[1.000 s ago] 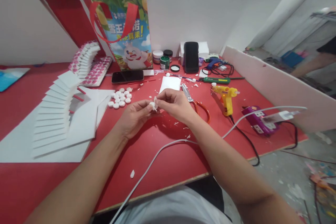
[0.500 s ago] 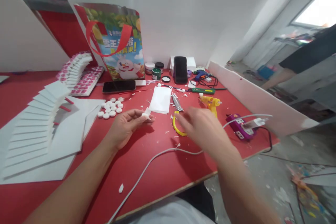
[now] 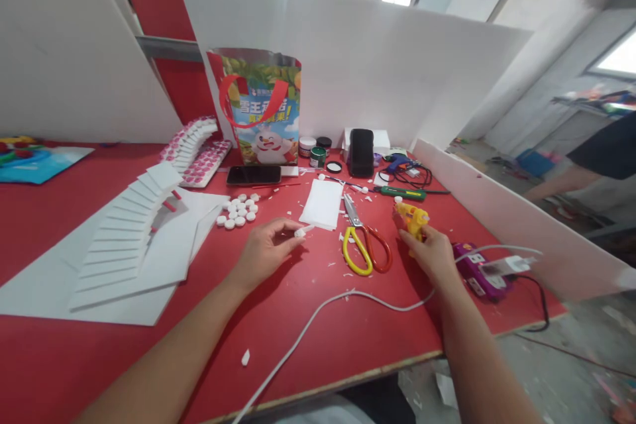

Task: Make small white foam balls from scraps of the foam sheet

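Observation:
My left hand (image 3: 263,255) is closed in a pinch on a small white foam piece (image 3: 303,231), held just above the red table (image 3: 308,358). On the right, my right hand (image 3: 431,253) has its fingers around the yellow glue gun (image 3: 413,217), which lies on its side; its handle is partly hidden by the fingers. Between the hands lie scissors (image 3: 358,257) with one yellow and one red handle loop. A stack of white paper (image 3: 322,204) is just beyond them. Small white discs (image 3: 239,211) sit in a cluster left of my left hand.
A white cable (image 3: 318,311) runs across the front of the table. A purple power strip (image 3: 479,271) stands at the right edge. White foam boards (image 3: 119,238) fan out at left. Behind are a gift bag (image 3: 265,112), phone (image 3: 253,175) and paint jars (image 3: 318,157). Another person's arm (image 3: 561,179) shows far right.
My right hand has moved right, from over the scissors to the glue gun, and has closed around it. The left hand still pinches the white piece. The view has shifted left.

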`<state>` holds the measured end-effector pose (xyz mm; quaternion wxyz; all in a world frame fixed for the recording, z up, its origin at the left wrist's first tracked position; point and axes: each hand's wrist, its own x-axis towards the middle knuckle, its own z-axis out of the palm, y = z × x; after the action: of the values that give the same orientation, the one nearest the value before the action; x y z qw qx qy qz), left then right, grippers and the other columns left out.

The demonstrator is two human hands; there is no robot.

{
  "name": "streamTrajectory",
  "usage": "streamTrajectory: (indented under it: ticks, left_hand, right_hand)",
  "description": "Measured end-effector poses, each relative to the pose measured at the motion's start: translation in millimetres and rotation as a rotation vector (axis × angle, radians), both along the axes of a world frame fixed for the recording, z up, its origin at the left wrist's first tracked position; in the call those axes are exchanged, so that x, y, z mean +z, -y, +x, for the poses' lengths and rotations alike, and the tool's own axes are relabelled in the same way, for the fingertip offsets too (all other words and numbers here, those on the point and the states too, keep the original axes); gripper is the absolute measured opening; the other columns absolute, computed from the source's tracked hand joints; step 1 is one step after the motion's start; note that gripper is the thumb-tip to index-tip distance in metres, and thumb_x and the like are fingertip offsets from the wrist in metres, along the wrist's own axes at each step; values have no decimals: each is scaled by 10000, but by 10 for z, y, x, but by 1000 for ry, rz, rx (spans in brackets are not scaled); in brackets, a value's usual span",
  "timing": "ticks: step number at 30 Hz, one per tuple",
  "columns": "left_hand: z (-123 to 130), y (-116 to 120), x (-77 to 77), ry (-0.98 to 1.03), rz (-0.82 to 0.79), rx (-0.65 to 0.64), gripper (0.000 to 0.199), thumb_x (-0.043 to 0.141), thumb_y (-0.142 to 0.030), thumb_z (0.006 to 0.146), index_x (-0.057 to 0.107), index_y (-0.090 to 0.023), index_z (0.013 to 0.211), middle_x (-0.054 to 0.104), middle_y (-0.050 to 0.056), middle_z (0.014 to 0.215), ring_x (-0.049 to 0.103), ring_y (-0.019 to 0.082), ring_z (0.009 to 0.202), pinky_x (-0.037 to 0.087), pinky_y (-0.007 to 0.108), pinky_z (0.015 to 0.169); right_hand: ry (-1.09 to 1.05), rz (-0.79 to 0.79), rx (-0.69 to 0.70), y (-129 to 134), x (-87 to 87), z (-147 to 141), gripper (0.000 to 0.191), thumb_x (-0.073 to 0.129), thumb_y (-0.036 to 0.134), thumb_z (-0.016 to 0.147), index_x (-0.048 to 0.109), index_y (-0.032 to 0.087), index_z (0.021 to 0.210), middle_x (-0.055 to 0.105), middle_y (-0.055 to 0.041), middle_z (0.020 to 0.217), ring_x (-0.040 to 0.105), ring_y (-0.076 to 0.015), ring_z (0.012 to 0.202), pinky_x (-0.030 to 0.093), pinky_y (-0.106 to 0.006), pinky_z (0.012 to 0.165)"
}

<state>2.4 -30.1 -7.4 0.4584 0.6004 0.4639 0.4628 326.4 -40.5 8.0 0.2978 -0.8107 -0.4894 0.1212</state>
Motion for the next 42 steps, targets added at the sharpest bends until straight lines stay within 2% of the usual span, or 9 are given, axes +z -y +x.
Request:
streamTrajectory:
  ticks: [3, 6, 8, 11, 14, 18, 24, 30, 42]
  left_hand:
    - [-18, -40, 11, 163, -162, 33, 298, 844, -372, 670, 743, -161, 855, 727, 62, 776, 704, 206, 702, 595, 347, 686]
    - [-30, -79, 23, 394, -313, 48, 349, 897, -365, 594, 740, -141, 811, 722, 56, 691, 687, 186, 630, 602, 348, 660]
    - [-42, -104, 29, 508, -356, 52, 361, 923, -349, 550, 737, -130, 767, 715, 47, 665, 671, 164, 597, 597, 327, 645]
    - [-69, -138, 38, 579, -384, 56, 371, 945, -317, 507, 738, -117, 740, 702, 34, 646, 646, 134, 562, 585, 295, 618]
    - [-97, -167, 46, 595, -396, 79, 398, 959, -295, 470, 739, -105, 742, 700, 29, 644, 640, 126, 554, 582, 287, 609]
    - [-126, -196, 44, 603, -378, 136, 429, 965, -279, 438, 730, -103, 751, 708, 28, 662, 647, 133, 566, 585, 306, 630]
    - [-143, -210, 32, 560, -334, 126, 391, 942, -290, 484, 726, -114, 757, 700, 20, 647, 645, 138, 570, 567, 315, 653]
    - [-146, -203, 30, 491, -304, 104, 373, 925, -306, 520, 736, -114, 779, 704, 29, 656, 637, 141, 580, 554, 330, 682]
    - [-144, -201, 30, 479, -328, 113, 376, 928, -288, 516, 740, -114, 791, 718, 32, 679, 645, 137, 587, 559, 317, 685]
  right_hand:
    - [-281, 130, 27, 74, 25, -132, 311, 648, 479, 657, 507, 206, 613, 449, 32, 513, 402, -124, 506, 291, -278, 504]
    - [-654, 231, 163, 187, 122, -358, 325, 742, 462, 632, 617, 175, 719, 577, -10, 661, 502, -141, 602, 385, -284, 559]
    - [-860, 192, 267, 227, 220, -538, 351, 807, 447, 606, 669, 165, 764, 632, -39, 750, 542, -151, 655, 420, -288, 586]
    - [-969, 77, 427, 197, 359, -799, 382, 838, 468, 624, 703, 155, 797, 645, -43, 766, 549, -143, 670, 435, -278, 600]
    - [-918, -2, 566, 101, 411, -1023, 438, 787, 546, 699, 717, 139, 846, 646, -47, 778, 534, -126, 668, 422, -254, 595]
    - [-809, 59, 684, 27, 303, -1225, 469, 686, 614, 778, 665, 146, 807, 583, -22, 706, 477, -109, 614, 392, -238, 556]
    - [-624, 130, 863, 84, 118, -1285, 361, 580, 497, 912, 687, 161, 991, 472, 25, 631, 360, -89, 543, 322, -220, 490]
    - [-437, 119, 869, 73, 67, -1300, 330, 565, 443, 928, 706, 158, 1017, 521, 14, 668, 383, -102, 577, 349, -233, 534]
    - [-402, 152, 877, 64, 18, -1330, 389, 563, 480, 927, 699, 158, 1098, 691, -52, 859, 611, -174, 756, 457, -258, 641]
